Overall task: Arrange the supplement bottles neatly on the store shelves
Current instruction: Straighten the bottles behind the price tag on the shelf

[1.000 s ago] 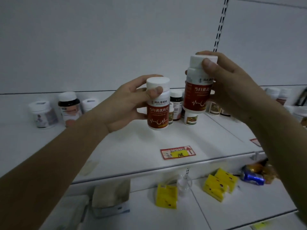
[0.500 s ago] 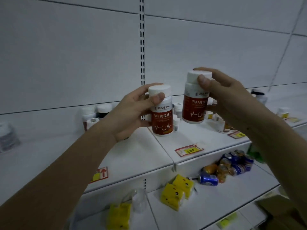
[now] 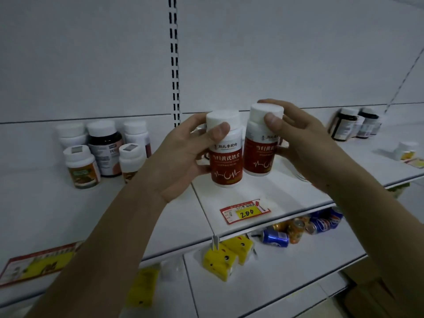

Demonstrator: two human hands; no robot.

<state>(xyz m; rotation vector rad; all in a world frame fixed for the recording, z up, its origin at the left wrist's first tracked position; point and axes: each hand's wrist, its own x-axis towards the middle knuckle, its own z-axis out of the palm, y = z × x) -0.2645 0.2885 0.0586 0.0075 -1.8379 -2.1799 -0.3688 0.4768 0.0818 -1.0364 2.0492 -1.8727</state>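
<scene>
Left thumb (image 3: pixel 220 130) presses the shoulder of the left red-label bottle (image 3: pixel 226 152), just under its white cap; the other fingers wrap round the back, so the left hand (image 3: pixel 181 157) is clamped on it. Right thumb (image 3: pixel 273 120) sits on the cap of the right red-label bottle (image 3: pixel 260 145), fingers curled behind, right hand (image 3: pixel 307 148) gripping it too. Both bottles upright, side by side, nearly touching, held over the upper shelf (image 3: pixel 286 193) (can't tell whether the bases touch the shelf).

Both are smooth white plastic cylinders w/ flat screw caps and glossy red wrap labels bearing white characters and a heartbeat line.

Around them: to the left, near the back wall, a cluster of other supplement bottles (image 3: pixel 103 150), one dark amber w/ white cap, the rest white, two short ones in front. Far right, a blurred group of dark bottles (image 3: pixel 353 127) and a small white jar (image 3: pixel 407 150). A red-and-yellow price tag (image 3: pixel 245 212) marked 200 lies flat near the shelf's front edge, below the held bottles. A perforated metal upright (image 3: pixel 174 60) runs up the white back panel.

Lower shelf (image 3: pixel 298 267): yellow boxes w/ chick faces (image 3: pixel 227 255) and tipped soda cans (image 3: pixel 300 228), blue and orange.
</scene>
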